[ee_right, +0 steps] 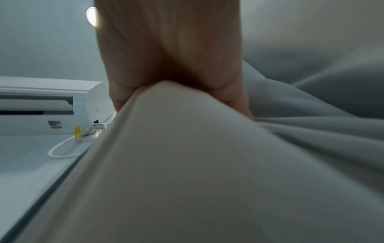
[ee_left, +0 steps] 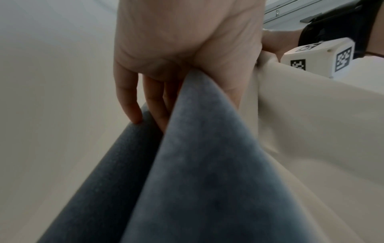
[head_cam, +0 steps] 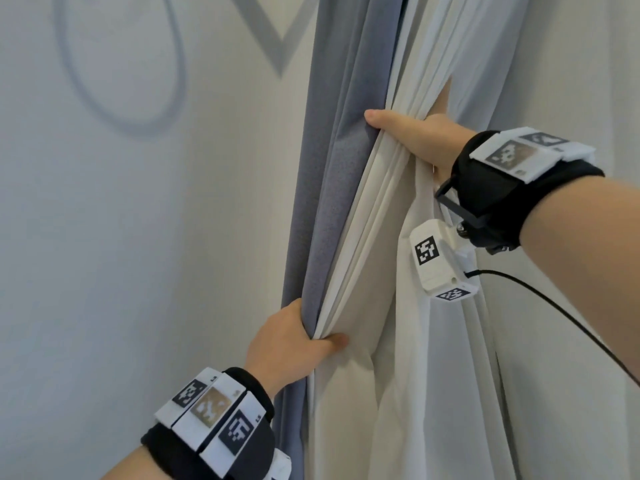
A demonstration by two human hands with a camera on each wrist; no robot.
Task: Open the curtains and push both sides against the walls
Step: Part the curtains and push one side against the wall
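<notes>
A curtain hangs bunched beside the left wall: a blue-grey outer layer and a cream-white lining. My left hand grips the gathered folds low down, thumb on the cream side, fingers round the blue cloth. My right hand grips the bundle higher up, thumb across the front, fingers hidden in the folds. In the right wrist view the cream cloth fills the frame under the right hand.
The wall at left carries a large grey painted pattern. A black cable trails from the right wrist camera. An air conditioner with a white cord sits high on the wall. More pale curtain hangs to the right.
</notes>
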